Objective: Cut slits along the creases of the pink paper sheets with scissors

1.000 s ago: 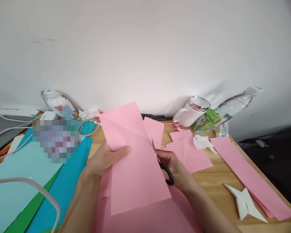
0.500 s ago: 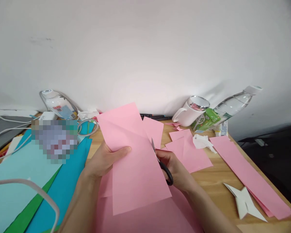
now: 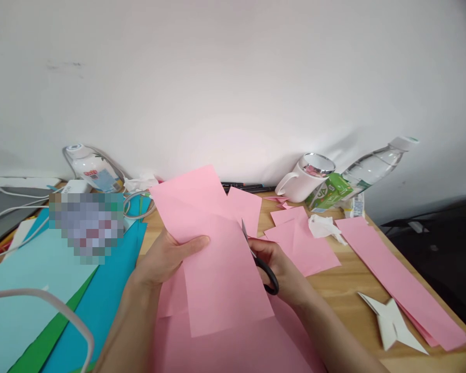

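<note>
My left hand [image 3: 169, 256] grips a pink sheet of paper [image 3: 221, 274] at its left side, thumb lying on top and the fingers hidden beneath. The sheet is held up above the table, with a crease across its upper part. In my right hand [image 3: 275, 267] is a pair of scissors [image 3: 271, 277] with black handles. Their blade points up and away along the sheet's right edge; whether the lower blade is under the paper cannot be made out. More pink paper [image 3: 233, 352] lies below the held sheet.
Pink squares [image 3: 303, 243] and long pink strips [image 3: 404, 285] lie to the right, beside a folded white paper star [image 3: 394, 324]. A white mug [image 3: 305, 178] and a clear bottle [image 3: 376, 166] stand behind. Blue and green sheets [image 3: 97, 311] and a white cable [image 3: 68, 311] occupy the left.
The pink sheet has turned slightly in my left hand: its top has shifted left and its lower left corner right. My right hand and the scissors have hardly moved.
</note>
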`<state>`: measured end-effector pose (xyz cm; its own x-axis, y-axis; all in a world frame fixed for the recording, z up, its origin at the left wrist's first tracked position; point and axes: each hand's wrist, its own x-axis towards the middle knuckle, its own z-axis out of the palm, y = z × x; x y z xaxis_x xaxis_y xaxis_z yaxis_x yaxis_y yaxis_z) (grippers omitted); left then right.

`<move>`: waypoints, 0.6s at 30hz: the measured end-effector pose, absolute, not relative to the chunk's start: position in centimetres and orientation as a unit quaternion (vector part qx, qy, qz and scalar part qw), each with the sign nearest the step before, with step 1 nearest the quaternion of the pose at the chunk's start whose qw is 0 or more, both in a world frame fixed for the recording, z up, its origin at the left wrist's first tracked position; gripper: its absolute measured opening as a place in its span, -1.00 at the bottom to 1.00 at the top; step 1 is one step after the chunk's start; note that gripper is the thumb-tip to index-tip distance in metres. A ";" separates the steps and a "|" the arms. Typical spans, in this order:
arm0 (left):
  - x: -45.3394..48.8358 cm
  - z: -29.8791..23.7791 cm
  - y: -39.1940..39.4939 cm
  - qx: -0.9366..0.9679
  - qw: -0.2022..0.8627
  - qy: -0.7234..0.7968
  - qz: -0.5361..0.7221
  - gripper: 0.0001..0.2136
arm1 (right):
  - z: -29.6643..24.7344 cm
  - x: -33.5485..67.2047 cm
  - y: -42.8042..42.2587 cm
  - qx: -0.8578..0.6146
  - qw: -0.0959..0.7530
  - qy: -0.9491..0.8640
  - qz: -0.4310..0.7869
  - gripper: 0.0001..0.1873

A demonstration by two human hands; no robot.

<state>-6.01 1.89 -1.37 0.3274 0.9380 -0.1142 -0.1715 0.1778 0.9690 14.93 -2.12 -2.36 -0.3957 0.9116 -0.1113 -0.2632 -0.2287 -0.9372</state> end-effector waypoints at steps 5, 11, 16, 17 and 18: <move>-5.9 -1.4 1.9 0.490 0.636 0.403 0.439 -0.62 | -2.2 15.0 -2.1 -0.375 0.398 -0.464 0.697 -0.74; -5.8 -1.6 1.8 0.490 0.640 0.394 0.441 -0.64 | -1.9 14.9 -2.2 -0.379 0.404 -0.461 0.693 -0.78; -6.0 -1.7 1.8 0.501 0.633 0.394 0.440 -0.65 | -2.0 14.9 -2.2 -0.386 0.401 -0.456 0.694 -0.78; -6.0 -1.7 1.8 0.504 0.633 0.393 0.437 -0.65 | -2.0 14.9 -2.2 -0.384 0.401 -0.452 0.698 -0.78; -6.0 -1.7 1.8 0.505 0.634 0.392 0.435 -0.65 | -2.1 15.0 -2.1 -0.381 0.401 -0.449 0.702 -0.77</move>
<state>-5.99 1.76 -1.69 0.3130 0.9480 -0.0578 -0.1557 0.1113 0.9815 14.97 -2.14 -2.06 -0.3875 0.9052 -0.1743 -0.2211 -0.2748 -0.9357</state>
